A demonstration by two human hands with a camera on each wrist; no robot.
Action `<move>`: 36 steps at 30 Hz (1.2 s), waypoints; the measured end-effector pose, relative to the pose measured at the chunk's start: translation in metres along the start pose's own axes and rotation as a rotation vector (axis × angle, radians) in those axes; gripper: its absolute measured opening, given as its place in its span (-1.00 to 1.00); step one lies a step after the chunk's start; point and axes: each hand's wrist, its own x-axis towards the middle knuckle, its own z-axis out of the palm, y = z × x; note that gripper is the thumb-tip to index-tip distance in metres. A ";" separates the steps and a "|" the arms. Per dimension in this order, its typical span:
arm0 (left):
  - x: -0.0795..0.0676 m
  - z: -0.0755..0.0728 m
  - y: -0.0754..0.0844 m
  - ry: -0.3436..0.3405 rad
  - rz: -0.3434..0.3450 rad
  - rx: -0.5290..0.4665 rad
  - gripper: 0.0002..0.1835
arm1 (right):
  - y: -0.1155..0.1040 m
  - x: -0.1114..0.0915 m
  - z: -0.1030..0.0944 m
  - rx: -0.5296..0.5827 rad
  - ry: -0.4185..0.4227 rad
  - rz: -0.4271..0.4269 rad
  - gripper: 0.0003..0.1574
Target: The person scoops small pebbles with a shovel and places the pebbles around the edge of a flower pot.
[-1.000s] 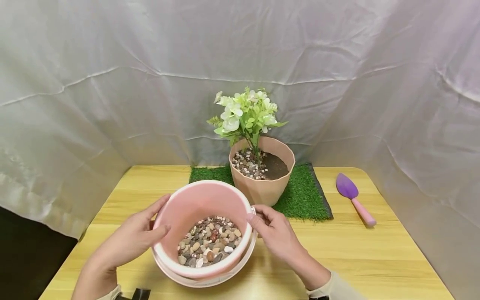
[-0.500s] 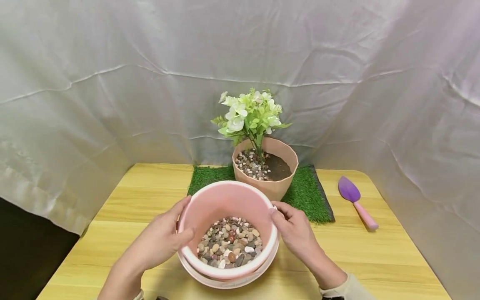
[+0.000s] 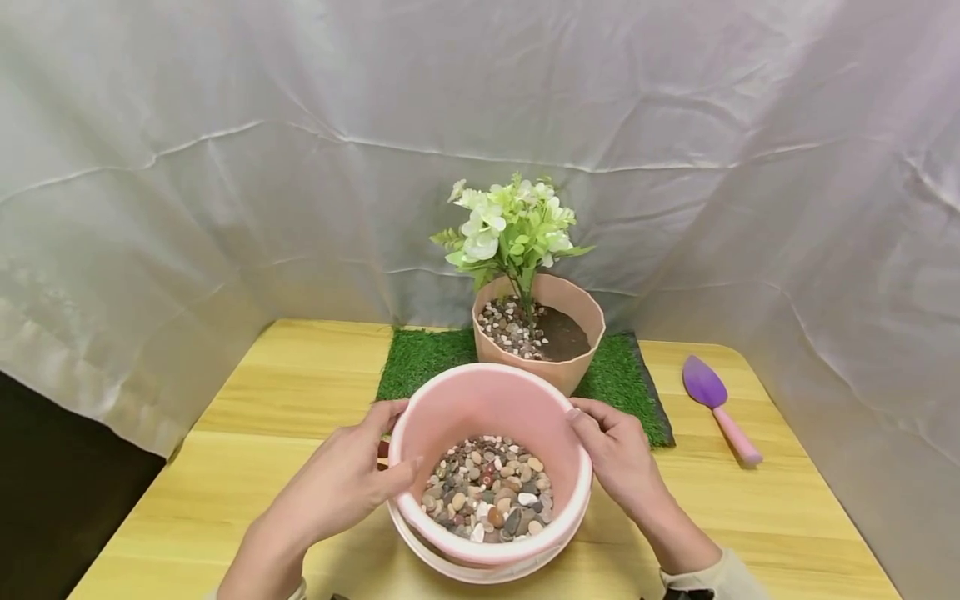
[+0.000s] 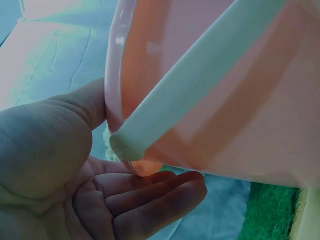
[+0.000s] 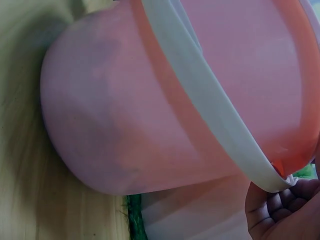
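A pink bucket (image 3: 491, 400) with a white handle (image 4: 200, 75) is between both hands in the head view. Several mixed pebbles (image 3: 487, 487) lie in its bottom. On the left side, my left hand (image 3: 341, 479) grips the rim, thumb over the edge and fingers outside beneath the handle's joint. My right hand (image 3: 626, 458) holds the opposite rim, its thumb on top. The handle hangs down along the near side. Just behind the bucket stands a beige flowerpot (image 3: 577, 367) with a white-flowered plant (image 3: 513, 225), small stones (image 3: 510, 329) and dark soil (image 3: 566, 335).
Under the flowerpot lies a green turf mat (image 3: 427, 358), partly hidden by the bucket. A purple trowel with a pink handle (image 3: 737, 436) rests on the right of the wooden table (image 3: 247, 417). Grey cloth (image 3: 337, 192) hangs behind and at both sides.
Both hands have carried the bucket to the right across the front of the table, into a place before the flowerpot. Their hold on the rim stays the same. The view has shifted slightly.
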 end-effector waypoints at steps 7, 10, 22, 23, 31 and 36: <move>0.000 0.006 0.006 0.024 0.031 0.057 -0.28 | 0.003 -0.001 -0.009 0.023 -0.011 0.019 -0.58; -0.001 0.009 0.009 0.039 0.033 0.091 -0.27 | 0.004 -0.002 -0.012 0.047 -0.021 0.017 -0.59; 0.023 0.012 -0.001 -0.051 0.276 0.240 -0.15 | 0.011 -0.004 -0.014 0.073 -0.020 -0.009 -0.58; 0.027 0.012 -0.002 -0.065 0.287 0.244 -0.15 | 0.011 -0.004 -0.014 0.076 -0.020 -0.011 -0.59; 0.040 0.015 0.004 -0.109 0.225 0.239 -0.08 | 0.014 -0.006 -0.013 0.080 -0.024 -0.015 -0.58; 0.039 0.024 0.014 -0.063 0.196 0.238 -0.02 | 0.014 -0.006 -0.013 0.083 -0.018 -0.022 -0.58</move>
